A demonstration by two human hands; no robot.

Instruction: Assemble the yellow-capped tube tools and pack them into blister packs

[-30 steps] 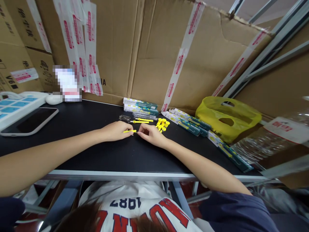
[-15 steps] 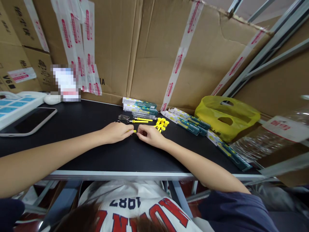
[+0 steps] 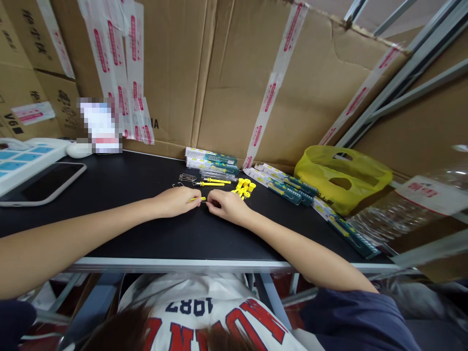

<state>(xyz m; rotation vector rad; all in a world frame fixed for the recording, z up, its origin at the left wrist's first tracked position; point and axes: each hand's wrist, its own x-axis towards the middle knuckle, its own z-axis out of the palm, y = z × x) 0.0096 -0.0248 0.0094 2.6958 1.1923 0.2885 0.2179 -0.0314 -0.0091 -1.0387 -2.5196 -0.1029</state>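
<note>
My left hand [image 3: 178, 201] is closed around a slim yellow plastic rod [image 3: 198, 199], whose end sticks out past the fingertips. A thin pale line runs from there toward my right hand [image 3: 225, 204], which is pinched just beside it; what its fingers hold is too small to make out. Behind my hands lie two yellow rods [image 3: 212, 184] with metal ends, and clear tubes [image 3: 218, 175]. Thin metal wire pieces [image 3: 187, 177] lie beyond my left hand. Several small yellow funnel-shaped caps [image 3: 245, 185] are piled behind my right hand.
Printed slim boxes [image 3: 212, 163] lie at the back, and more green-and-white boxes [image 3: 278, 185] to the right. A yellow plastic bag [image 3: 340, 180] and a clear bottle [image 3: 395, 209] stand at the right. A phone [image 3: 44, 183] and a white power strip [image 3: 29, 156] are at the left.
My right hand has shifted slightly left, and its fingers have closed more. A thin line now shows between the hands; the left hand keeps its hold on the yellow rod.
</note>
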